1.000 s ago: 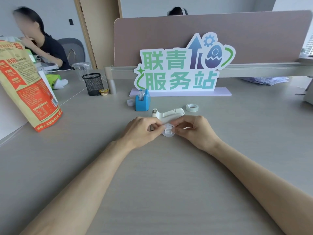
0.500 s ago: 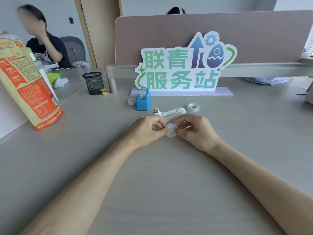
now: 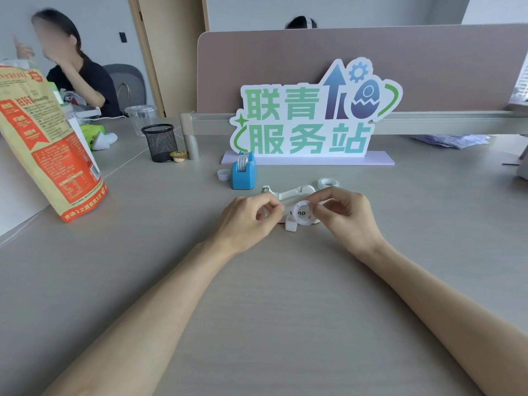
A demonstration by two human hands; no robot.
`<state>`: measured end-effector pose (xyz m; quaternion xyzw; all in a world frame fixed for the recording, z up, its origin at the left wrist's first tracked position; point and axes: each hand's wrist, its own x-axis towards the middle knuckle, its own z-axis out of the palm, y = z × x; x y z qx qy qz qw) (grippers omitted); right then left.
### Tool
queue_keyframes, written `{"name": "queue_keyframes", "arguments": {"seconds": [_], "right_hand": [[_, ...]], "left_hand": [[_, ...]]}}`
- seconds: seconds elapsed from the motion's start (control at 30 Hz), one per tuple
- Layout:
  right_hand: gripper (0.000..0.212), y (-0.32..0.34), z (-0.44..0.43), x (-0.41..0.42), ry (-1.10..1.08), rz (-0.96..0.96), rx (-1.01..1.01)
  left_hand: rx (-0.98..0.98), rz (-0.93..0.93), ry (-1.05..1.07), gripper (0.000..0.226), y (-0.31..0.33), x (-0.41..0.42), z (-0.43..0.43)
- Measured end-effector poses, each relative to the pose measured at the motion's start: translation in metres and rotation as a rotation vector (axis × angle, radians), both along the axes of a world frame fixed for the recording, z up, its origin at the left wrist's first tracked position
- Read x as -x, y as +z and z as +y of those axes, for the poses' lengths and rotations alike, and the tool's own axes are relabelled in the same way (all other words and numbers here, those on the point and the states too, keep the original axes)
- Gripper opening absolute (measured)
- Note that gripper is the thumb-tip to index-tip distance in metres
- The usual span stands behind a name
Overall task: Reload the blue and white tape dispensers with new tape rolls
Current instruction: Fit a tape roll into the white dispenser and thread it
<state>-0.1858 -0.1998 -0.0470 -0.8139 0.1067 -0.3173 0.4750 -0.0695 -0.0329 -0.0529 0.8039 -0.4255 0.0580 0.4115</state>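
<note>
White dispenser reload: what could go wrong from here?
1. The right hand pinches the white ring by the fingertips only, so it may slip and roll away.
2. The small white piece just below it looks loose and could be knocked aside.
3. The white dispenser sits right behind the hands and could get shoved toward the spare tape roll.

The tabletop (image 3: 257,324) is light grey with faint streaks. The blue tape dispenser (image 3: 245,177) is bright blue and the white tape dispenser (image 3: 294,192) is plain white. The ring (image 3: 302,203) is white too. The sign (image 3: 303,104) has green words, a blue arrow and a white edge. The pen cup (image 3: 159,142) is black mesh. The bag (image 3: 43,144) is tan with red-orange patches
</note>
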Motion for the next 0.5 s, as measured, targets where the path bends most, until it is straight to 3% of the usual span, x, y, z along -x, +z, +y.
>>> {"name": "queue_keyframes", "arguments": {"seconds": [0.17,0.37,0.5], "right_hand": [[0.017,0.003,-0.013,0.0,-0.14,0.031,0.0],[0.013,-0.002,-0.027,-0.002,-0.186,0.227,0.042],[0.031,-0.005,-0.033,-0.012,-0.24,0.214,0.112]], "left_hand": [[0.049,-0.101,0.052,0.009,-0.002,-0.001,0.001],[0.021,-0.212,0.046,0.006,-0.006,-0.003,-0.001],[0.011,-0.23,0.056,0.007,-0.007,-0.003,-0.002]]}}
